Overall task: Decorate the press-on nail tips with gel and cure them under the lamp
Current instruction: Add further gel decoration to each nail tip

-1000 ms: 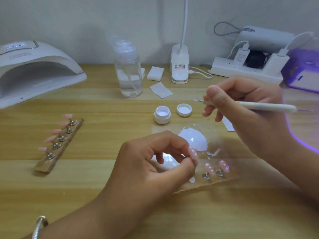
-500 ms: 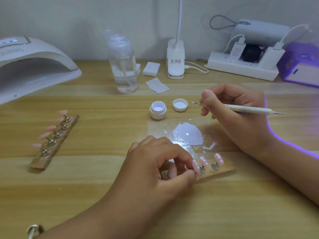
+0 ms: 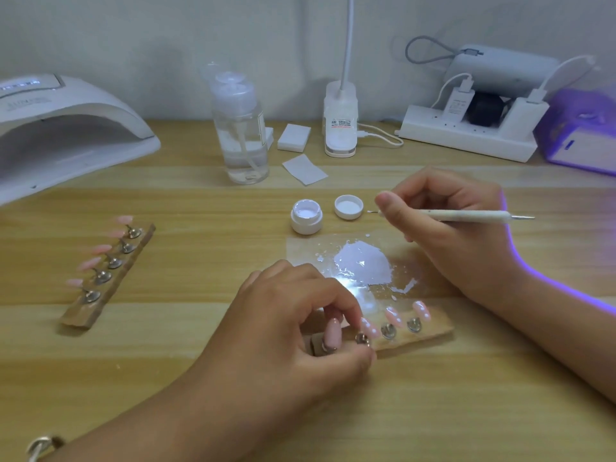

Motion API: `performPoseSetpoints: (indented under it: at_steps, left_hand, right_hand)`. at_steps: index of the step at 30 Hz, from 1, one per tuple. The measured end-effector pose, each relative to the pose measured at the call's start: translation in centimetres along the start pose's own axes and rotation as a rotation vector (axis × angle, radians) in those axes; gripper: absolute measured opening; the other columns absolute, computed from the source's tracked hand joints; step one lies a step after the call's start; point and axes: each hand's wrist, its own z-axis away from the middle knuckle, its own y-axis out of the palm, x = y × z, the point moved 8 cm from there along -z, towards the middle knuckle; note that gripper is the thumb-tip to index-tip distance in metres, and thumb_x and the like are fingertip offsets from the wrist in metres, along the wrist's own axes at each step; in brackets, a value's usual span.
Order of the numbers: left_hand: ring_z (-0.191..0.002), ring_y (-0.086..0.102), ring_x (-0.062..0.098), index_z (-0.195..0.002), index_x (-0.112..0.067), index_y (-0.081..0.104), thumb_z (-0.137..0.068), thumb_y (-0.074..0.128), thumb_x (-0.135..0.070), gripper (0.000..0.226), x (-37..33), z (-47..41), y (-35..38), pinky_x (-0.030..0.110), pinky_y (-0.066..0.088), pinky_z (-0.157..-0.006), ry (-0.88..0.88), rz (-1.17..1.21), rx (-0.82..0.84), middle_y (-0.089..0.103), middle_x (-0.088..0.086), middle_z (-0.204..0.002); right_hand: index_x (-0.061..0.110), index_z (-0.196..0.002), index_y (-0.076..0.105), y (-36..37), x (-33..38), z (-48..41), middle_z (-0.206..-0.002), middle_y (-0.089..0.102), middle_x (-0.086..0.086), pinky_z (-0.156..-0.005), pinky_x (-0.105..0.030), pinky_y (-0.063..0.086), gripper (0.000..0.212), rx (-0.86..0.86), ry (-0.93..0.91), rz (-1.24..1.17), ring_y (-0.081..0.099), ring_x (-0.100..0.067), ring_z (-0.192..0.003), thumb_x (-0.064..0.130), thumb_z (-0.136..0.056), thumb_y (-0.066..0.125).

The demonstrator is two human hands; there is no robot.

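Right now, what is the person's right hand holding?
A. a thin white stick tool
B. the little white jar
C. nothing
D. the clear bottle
A: the right hand grips the thin white stick tool, while the little white jar and the clear bottle stand apart from it on the table.

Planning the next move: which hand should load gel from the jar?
Right. The right hand holds the dotting tool, tip near the gel jar; the left hand pinches a nail stand.

glossy pink nail tips (image 3: 393, 316), wooden table (image 3: 200, 208).
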Motion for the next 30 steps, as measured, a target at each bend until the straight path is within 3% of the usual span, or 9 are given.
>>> performPoseSetpoints:
  at_steps: [3, 5, 13, 20, 25, 30]
  left_hand:
    - [-0.083, 0.056, 0.009, -0.088, -0.037, 0.069, -0.063, 0.075, -0.035, 0.026, 0.9, -0.2, -0.1, 0.015, 0.042, -0.07, -0.059, 0.064, 0.152, 0.065, -0.019, -0.078]
    - [-0.08, 0.057, 0.008, -0.092, -0.041, 0.07, -0.063, 0.075, -0.036, 0.03, 1.2, -0.2, -0.4, 0.019, 0.047, -0.069, -0.069, 0.071, 0.209, 0.066, -0.021, -0.078]
    - [-0.088, 0.061, 0.01, -0.079, -0.04, 0.075, -0.066, 0.073, -0.042, 0.013, 0.6, -0.7, -1.4, 0.023, 0.047, -0.072, -0.007, 0.027, 0.182, 0.068, -0.016, -0.083]
    - [-0.074, 0.063, 0.017, -0.071, -0.038, 0.076, -0.067, 0.075, -0.04, 0.005, 0.4, -0.7, -1.4, 0.034, 0.049, -0.066, 0.015, 0.06, 0.184, 0.067, -0.011, -0.078]
    - [-0.075, 0.065, 0.013, -0.075, -0.041, 0.074, -0.068, 0.072, -0.037, 0.008, -0.3, -0.5, -1.4, 0.035, 0.051, -0.066, 0.03, 0.007, 0.201, 0.068, -0.015, -0.077]
    - [-0.076, 0.063, 0.007, -0.084, -0.049, 0.068, -0.07, 0.064, -0.04, 0.017, -0.9, -0.2, -1.5, 0.037, 0.052, -0.066, 0.061, -0.123, 0.207, 0.067, -0.019, -0.081]
  right_hand:
    - [0.017, -0.068, 0.068, 0.3, 0.2, 0.0, -0.055, 0.06, 0.003, -0.05, -0.016, 0.038, 0.027, 0.029, -0.022, 0.03, 0.047, -0.003, -0.049, 0.035, -0.088, 0.073]
    - [0.021, -0.067, 0.07, 0.4, 0.2, 0.0, -0.053, 0.058, 0.003, -0.052, -0.016, 0.039, 0.031, 0.05, -0.034, 0.039, 0.05, -0.002, -0.049, 0.038, -0.093, 0.065]
    - [0.013, -0.061, 0.064, 1.2, 0.3, 0.1, -0.047, 0.052, 0.016, -0.048, -0.012, 0.036, 0.041, 0.133, -0.021, 0.027, 0.048, -0.005, -0.042, 0.032, -0.096, 0.055]
    - [0.005, -0.06, 0.065, 1.6, 0.3, 0.2, -0.046, 0.052, 0.018, -0.047, -0.016, 0.036, 0.045, 0.175, -0.016, 0.045, 0.046, -0.005, -0.042, 0.033, -0.094, 0.056]
    - [0.001, -0.059, 0.063, 1.5, 0.5, 0.2, -0.046, 0.052, 0.02, -0.048, -0.012, 0.036, 0.048, 0.168, -0.028, 0.058, 0.048, -0.004, -0.042, 0.032, -0.094, 0.055]
    - [0.013, -0.058, 0.064, 0.9, -0.1, -0.1, -0.043, 0.048, 0.011, -0.048, -0.017, 0.036, 0.044, 0.107, 0.006, 0.024, 0.045, -0.006, -0.042, 0.028, -0.099, 0.057]
